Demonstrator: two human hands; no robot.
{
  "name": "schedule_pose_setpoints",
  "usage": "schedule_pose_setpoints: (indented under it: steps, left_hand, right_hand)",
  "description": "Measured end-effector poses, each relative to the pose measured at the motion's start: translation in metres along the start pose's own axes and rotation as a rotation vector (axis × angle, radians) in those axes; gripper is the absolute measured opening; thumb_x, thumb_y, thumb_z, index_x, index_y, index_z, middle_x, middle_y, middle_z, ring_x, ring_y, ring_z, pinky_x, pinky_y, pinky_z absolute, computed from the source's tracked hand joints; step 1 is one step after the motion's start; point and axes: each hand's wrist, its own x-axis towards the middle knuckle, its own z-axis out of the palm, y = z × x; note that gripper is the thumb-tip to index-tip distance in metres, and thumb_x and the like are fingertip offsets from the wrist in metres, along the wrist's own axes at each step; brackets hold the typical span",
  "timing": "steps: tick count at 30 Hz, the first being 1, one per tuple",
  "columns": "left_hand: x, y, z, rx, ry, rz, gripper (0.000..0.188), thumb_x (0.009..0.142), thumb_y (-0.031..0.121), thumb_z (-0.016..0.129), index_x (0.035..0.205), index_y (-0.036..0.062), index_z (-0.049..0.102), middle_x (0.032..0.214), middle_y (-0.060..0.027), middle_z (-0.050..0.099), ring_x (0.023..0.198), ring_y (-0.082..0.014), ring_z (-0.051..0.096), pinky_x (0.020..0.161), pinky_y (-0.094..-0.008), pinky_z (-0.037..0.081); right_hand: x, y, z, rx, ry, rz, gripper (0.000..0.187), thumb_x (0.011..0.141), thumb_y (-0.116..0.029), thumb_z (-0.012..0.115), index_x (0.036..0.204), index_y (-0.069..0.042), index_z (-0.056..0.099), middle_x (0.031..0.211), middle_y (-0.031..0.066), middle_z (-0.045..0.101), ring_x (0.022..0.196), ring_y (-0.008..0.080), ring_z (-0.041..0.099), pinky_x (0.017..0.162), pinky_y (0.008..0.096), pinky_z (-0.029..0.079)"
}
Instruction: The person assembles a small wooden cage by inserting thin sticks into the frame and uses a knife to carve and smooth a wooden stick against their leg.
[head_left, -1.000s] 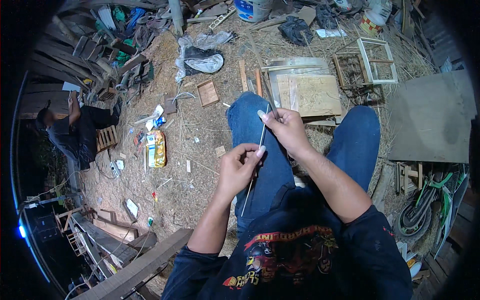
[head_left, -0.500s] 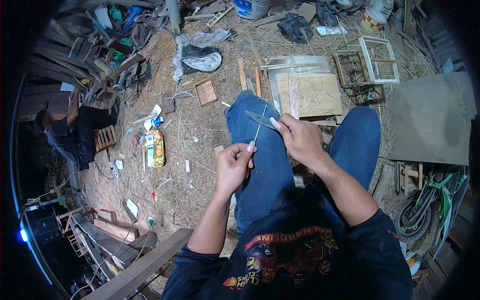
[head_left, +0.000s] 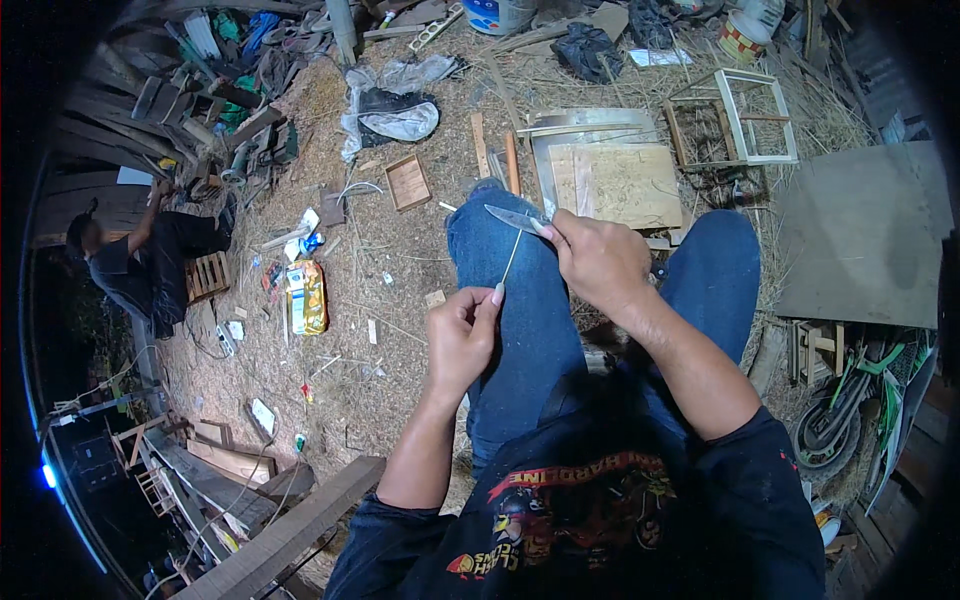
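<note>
Above my left thigh, my left hand [head_left: 463, 330] pinches the lower end of a thin pale stick [head_left: 511, 261] between thumb and fingers. The stick slants up and to the right. My right hand [head_left: 600, 256] is wrapped round the handle of a knife [head_left: 513, 217], its thumb along the blade's base. Pointing left, the blade lies across the stick's upper end, where the two appear to touch. The handle is hidden inside the right hand. My jeans [head_left: 530, 330] are right beneath both hands.
Wooden boards [head_left: 625, 187] lie beyond my knees, next to a white frame [head_left: 757, 117]. A small wooden box [head_left: 408, 183] and a yellow packet [head_left: 307, 297] rest on the littered floor. Another person [head_left: 135, 250] sits at far left; a green bike [head_left: 850, 400] stands at right.
The knife blade has shifted slightly up and left along the stick, and now sits at its upper end. Less of the stick shows past the blade. The left hand moved slightly left.
</note>
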Motion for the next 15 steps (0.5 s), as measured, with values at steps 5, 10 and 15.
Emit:
schedule_pose_setpoints:
  steps: [5, 10, 15]
  left_hand:
    - [0.000, 0.013, -0.004, 0.234, 0.052, 0.238, 0.014, 0.095, 0.012, 0.069, 0.091, -0.0010, 0.072, 0.076, -0.0179, 0.071, 0.063, -0.0279, 0.069, 0.058, -0.0381, 0.052]
    - [-0.001, 0.018, -0.006, 0.410, 0.048, 0.409, 0.012, 0.096, 0.011, 0.067, 0.091, 0.0013, 0.071, 0.080, -0.0211, 0.071, 0.072, -0.0393, 0.070, 0.064, -0.0450, 0.055]
    - [0.002, 0.012, -0.007, 0.466, 0.017, 0.431, 0.013, 0.097, 0.014, 0.066, 0.094, 0.0018, 0.069, 0.077, -0.0221, 0.068, 0.070, -0.0404, 0.069, 0.063, -0.0468, 0.054]
  right_hand:
    - [-0.006, -0.008, -0.009, 0.001, -0.090, -0.008, 0.020, 0.099, -0.028, 0.058, 0.091, -0.011, 0.066, 0.073, 0.0131, 0.071, 0.067, 0.0354, 0.072, 0.056, 0.0498, 0.055]
    - [-0.013, -0.007, 0.001, -0.024, -0.034, -0.029, 0.019, 0.098, -0.027, 0.059, 0.089, -0.011, 0.064, 0.073, 0.0125, 0.071, 0.065, 0.0343, 0.072, 0.053, 0.0484, 0.055]
    - [-0.024, -0.005, 0.010, 0.015, 0.055, -0.081, 0.019, 0.098, -0.026, 0.060, 0.087, -0.011, 0.063, 0.072, 0.0118, 0.070, 0.062, 0.0328, 0.071, 0.050, 0.0470, 0.054]
